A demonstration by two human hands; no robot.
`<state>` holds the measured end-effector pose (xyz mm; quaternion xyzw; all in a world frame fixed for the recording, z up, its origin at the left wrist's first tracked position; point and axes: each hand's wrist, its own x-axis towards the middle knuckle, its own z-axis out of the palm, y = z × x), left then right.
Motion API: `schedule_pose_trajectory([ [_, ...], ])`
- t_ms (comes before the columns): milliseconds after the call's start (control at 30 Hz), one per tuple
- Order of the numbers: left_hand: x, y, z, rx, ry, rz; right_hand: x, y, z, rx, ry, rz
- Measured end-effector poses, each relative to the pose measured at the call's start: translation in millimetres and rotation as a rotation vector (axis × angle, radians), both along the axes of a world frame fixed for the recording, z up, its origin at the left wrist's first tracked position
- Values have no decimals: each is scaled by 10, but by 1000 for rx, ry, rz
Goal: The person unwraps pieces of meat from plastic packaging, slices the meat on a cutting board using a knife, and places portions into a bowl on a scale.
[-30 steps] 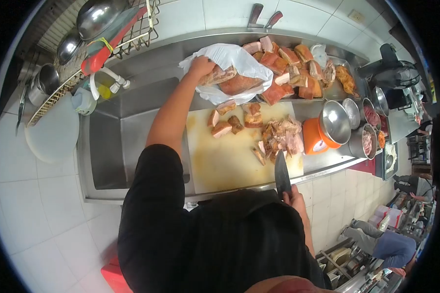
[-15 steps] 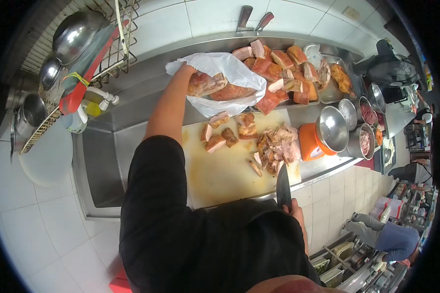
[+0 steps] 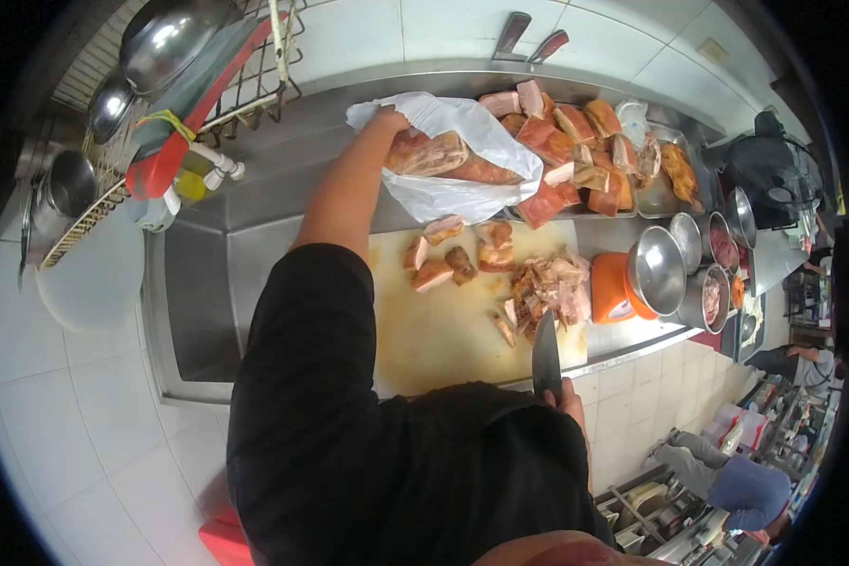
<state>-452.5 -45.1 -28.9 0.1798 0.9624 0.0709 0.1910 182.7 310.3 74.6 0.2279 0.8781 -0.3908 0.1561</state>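
My left hand (image 3: 387,121) is at the upper edge of a white plastic bag (image 3: 426,200), its fingers closed on the plastic and partly hidden by it. Large pieces of meat (image 3: 424,154) show in the bag's mouth. Low on the right, my right hand (image 3: 568,401) grips a kitchen knife (image 3: 545,358), blade pointing away from me over the board's near edge. The cutting board (image 3: 434,335) carries several roasted meat chunks (image 3: 432,274) and a pile of chopped meat (image 3: 554,288) near the knife tip.
Behind the board, a metal tray (image 3: 623,209) is heaped with meat slabs (image 3: 547,141). An orange scale (image 3: 611,288) bears a steel bowl (image 3: 657,271). A sink (image 3: 212,321) lies left, below a wire rack (image 3: 283,57). Co-workers stand far right, one in a blue top (image 3: 748,489).
The whole view has shifted, so the board and bag appear farther right. My left hand still holds the bag's edge, and the knife stays in my right hand.
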Motion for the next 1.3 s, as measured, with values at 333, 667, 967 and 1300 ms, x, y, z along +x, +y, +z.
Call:
schedule_pose_trajectory([
  [333,22,-33,107,15,1,62,-37,-96,48,-55,0,-53],
  [667,20,-10,112,35,-5,97,-36,-44,-125,-122,57,-50],
  [967,-10,-46,90,40,-23,125,-121,-78,-107,-147,-68,-60],
  [1300,-9,38,82,68,-37,131,-170,-128,-142,-60,25,3],
])
